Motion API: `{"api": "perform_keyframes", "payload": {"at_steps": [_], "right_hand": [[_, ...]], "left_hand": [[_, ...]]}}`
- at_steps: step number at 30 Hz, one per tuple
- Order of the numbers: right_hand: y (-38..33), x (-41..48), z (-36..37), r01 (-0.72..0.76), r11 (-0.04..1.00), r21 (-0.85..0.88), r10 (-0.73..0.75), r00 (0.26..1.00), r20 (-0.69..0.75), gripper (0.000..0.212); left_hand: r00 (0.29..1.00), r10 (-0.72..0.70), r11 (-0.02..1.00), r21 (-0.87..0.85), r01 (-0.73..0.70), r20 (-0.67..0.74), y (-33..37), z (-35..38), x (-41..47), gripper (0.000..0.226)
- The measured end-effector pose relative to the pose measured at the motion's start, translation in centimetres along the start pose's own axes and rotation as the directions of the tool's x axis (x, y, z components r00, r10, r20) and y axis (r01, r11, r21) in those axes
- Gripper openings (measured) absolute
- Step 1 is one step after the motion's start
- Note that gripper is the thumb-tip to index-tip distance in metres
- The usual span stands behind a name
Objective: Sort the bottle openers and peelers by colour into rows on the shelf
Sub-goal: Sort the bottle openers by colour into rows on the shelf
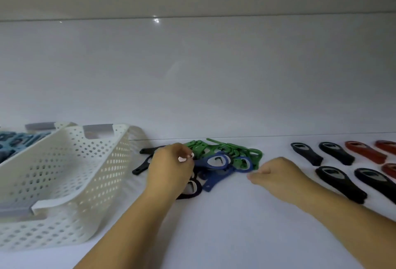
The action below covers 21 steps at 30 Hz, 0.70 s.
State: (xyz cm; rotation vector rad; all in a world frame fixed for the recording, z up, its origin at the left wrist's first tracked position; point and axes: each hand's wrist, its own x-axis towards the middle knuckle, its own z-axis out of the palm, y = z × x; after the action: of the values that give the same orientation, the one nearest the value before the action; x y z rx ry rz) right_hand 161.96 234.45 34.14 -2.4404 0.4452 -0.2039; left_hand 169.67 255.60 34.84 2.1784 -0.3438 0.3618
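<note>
Sorting in progress: the mixed pile (222, 157) at mid-shelf is not yet separated.
The left hand (171, 168) is down in the green, blue and black pieces with its fingers curled; I cannot tell whether it grips one. The right hand (276, 174) rests just beside the pile, curled, with nothing seen in it. Black openers (334, 153) and red openers (364, 151) lie in rows to the right. The next move likely means freeing one piece without dragging its tangled neighbours.

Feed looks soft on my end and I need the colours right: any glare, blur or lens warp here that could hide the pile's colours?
Head view: one small glare spot on the glossy white back wall; left hand and right hand slightly blurred; mild wide-angle bend at the edges; green plastic pieces and blue plastic bottle openers still read clearly.
</note>
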Motion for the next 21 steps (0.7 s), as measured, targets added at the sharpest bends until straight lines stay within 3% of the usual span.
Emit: {"api": "perform_keyframes", "payload": {"at_steps": [4,6,11,13,14,17,21], "right_hand": [[-2.4,2.6,3.5,0.105,0.987,0.122,-0.072,0.964,-0.255,0.046],[-2.4,3.6,4.2,0.138,0.969,0.207,-0.058,0.935,-0.351,0.043],[-1.0,4.4,4.1,0.208,0.933,0.294,-0.095,0.930,-0.356,0.024],[-0.9,4.5,3.7,0.227,0.925,0.306,-0.121,0.937,-0.328,0.014],[-1.1,4.4,3.6,0.233,0.928,0.292,-0.141,0.942,-0.304,0.020],[-1.5,4.1,3.6,0.307,0.935,0.179,-0.265,0.938,-0.225,0.036],[-1.4,3.9,3.6,0.397,0.918,-0.018,-0.396,0.911,-0.119,0.046]], "left_hand": [[1.000,-0.016,0.992,0.129,0.014,0.012,-2.3,0.0,1.2,0.033],[0.998,-0.024,0.980,0.200,0.010,0.064,-2.8,0.2,1.5,0.029],[0.998,-0.060,0.966,0.254,0.051,0.029,-3.4,0.6,2.2,0.005],[0.997,-0.070,0.968,0.239,0.073,-0.022,-3.3,0.6,2.3,0.010],[0.995,-0.077,0.971,0.221,0.089,-0.063,-3.2,0.6,2.4,0.015],[0.968,-0.183,0.983,-0.003,0.185,-0.171,-2.5,-0.3,2.3,0.017],[0.933,-0.359,0.803,-0.517,0.296,-0.023,-1.4,-1.0,1.9,0.016]]}}
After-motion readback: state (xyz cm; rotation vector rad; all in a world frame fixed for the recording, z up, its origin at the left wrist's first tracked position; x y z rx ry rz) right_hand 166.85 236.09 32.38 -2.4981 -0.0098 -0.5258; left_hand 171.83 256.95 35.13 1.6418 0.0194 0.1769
